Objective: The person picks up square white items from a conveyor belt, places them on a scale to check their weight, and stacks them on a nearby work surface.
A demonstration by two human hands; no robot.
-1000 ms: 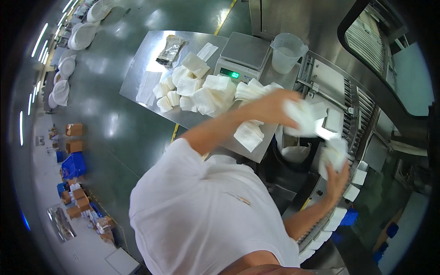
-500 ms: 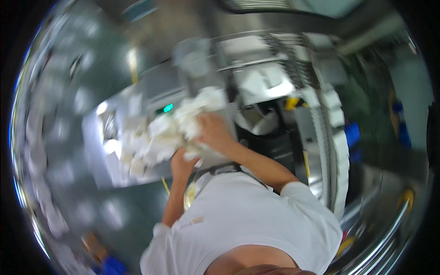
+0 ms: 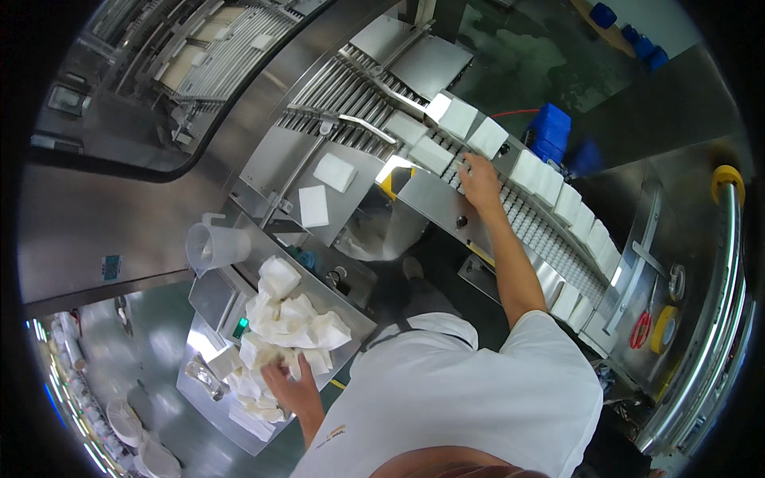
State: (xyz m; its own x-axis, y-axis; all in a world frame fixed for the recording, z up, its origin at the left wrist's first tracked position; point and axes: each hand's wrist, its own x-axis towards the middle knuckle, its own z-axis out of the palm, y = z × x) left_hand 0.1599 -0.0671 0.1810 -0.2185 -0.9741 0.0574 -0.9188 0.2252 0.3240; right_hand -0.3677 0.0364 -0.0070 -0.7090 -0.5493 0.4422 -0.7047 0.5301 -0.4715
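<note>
Spanning worktop (image 3: 325, 291) and conveyor belt (image 3: 546, 248), you are facing a bare steel strip between the heap of white pads (image 3: 299, 325) and the worktop's edge, plus an open run of belt beside your right forearm. Your right hand (image 3: 480, 182) is arching over the belt; your left hand (image 3: 293, 392) is spreading thumb from fingers on the heap. Whether either is grasping anything, the view isn't showing. Two white packs (image 3: 335, 172) are lying on a steel plate (image 3: 351, 195); one pitcher (image 3: 217, 246) is standing near the heap.

Left hand (image 3: 292, 390): whether it gripped the white pads (image 3: 296, 323) was unclear.
Green display (image 3: 241, 327): figures were too small to read.
Dark-blue shape (image 3: 588, 158): it was blurred.
White shirt (image 3: 462, 398): lower edge cut it off.
</note>
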